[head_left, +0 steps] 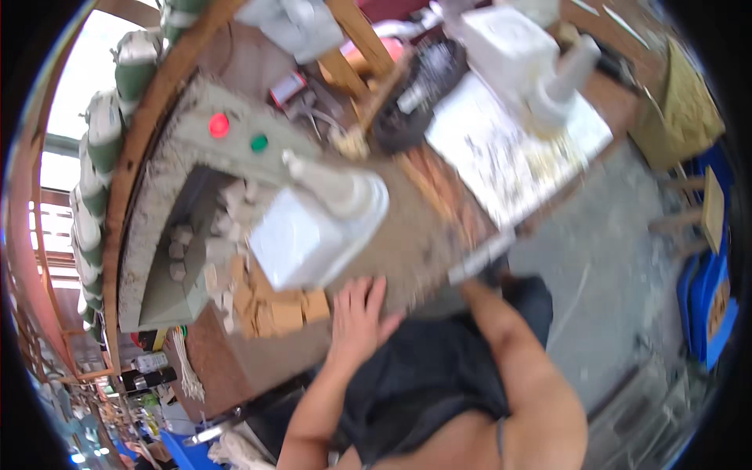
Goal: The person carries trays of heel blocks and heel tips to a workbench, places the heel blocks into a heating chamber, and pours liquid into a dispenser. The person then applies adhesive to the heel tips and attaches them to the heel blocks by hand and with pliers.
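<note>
My left hand (pixel 360 315) rests flat on the front edge of the brown worktable (pixel 407 258), fingers stretched out and holding nothing. Just beyond its fingertips lies a white square-bodied plastic container (pixel 296 241) with a tapered spout. Small tan blocks (pixel 278 312) are clustered left of the hand. My right forearm (pixel 509 337) reaches forward past my lap to the table's right edge. There my right hand (pixel 475 291) is mostly hidden and blurred, so its fingers and anything in them cannot be made out.
A grey metal housing (pixel 227 102) with a red button (pixel 219 125) and a green button (pixel 259 142) stands at the left. Farther back are a stained white sheet (pixel 486 149), a second white spouted container (pixel 509 47) and a dark brush-like object (pixel 419 90). Blue chairs (pixel 693 305) stand at right.
</note>
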Demonstrator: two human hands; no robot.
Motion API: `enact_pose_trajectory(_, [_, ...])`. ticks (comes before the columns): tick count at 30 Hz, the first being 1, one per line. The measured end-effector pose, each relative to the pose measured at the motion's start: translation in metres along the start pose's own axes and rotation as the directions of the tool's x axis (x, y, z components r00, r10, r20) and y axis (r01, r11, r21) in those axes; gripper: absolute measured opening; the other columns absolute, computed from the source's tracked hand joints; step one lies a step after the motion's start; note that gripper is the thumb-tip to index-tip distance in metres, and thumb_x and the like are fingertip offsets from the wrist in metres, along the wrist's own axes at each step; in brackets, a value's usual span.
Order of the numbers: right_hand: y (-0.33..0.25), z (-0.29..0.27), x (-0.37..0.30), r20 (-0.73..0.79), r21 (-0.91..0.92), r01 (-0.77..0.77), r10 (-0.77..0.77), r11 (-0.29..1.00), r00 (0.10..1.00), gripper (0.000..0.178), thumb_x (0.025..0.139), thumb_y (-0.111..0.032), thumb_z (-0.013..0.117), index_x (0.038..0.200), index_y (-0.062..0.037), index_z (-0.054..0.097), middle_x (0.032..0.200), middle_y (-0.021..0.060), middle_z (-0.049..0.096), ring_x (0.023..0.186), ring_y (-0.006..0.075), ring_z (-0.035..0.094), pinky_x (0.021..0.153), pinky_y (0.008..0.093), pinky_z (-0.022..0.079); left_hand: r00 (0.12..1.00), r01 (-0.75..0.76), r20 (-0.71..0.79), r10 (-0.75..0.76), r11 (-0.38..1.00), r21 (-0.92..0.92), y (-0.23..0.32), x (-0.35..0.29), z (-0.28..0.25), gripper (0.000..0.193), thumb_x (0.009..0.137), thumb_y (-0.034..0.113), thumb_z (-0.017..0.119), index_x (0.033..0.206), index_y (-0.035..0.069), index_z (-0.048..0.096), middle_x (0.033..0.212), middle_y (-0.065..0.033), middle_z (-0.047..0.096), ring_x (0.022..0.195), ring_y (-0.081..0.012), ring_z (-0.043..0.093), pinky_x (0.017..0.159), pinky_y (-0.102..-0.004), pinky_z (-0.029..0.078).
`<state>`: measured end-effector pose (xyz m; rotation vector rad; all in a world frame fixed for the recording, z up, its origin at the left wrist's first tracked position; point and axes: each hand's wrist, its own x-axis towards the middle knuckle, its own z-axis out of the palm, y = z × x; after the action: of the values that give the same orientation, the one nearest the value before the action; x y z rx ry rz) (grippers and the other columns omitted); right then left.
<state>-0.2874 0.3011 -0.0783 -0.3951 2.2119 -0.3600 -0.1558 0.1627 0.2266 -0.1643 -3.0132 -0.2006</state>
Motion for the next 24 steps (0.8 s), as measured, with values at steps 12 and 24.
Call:
enact_pose_trajectory(12, [-0.029, 0.031, 0.158, -0.001, -0.007, 0.02, -0.02, 1.0, 1.0, 0.047, 0.08, -0.034, 0.064, 0.116, -0.0045, 0.061, 0.117, 0.0203, 0.062, 0.109, 0.0346, 0.059, 0.092, 0.0427, 0.048, 0.986, 0.08, 0.151, -0.076, 0.997, -0.021, -0.003, -0.013, -0.001, 0.074, 0.07, 0.035, 0.079, 0.131, 0.007, 0.048, 0.126, -0.0203, 0.041, 0.111, -0.0408, 0.041, 0.09, -0.0532, 0.036])
enact_pose_trajectory(24, [-0.019, 0.036, 0.106, 0.0, -0.007, 0.055, -0.055, 0.998, 0.999, 0.049, 0.082, -0.035, 0.063, 0.12, -0.0045, 0.059, 0.122, 0.0206, 0.059, 0.114, 0.0343, 0.057, 0.096, 0.0424, 0.046, 0.995, 0.051, 0.082, -0.057, 0.995, 0.084, 0.003, -0.013, -0.001, 0.072, 0.063, 0.038, 0.082, 0.123, 0.008, 0.054, 0.115, -0.015, 0.049, 0.104, -0.0359, 0.047, 0.088, -0.0445, 0.042])
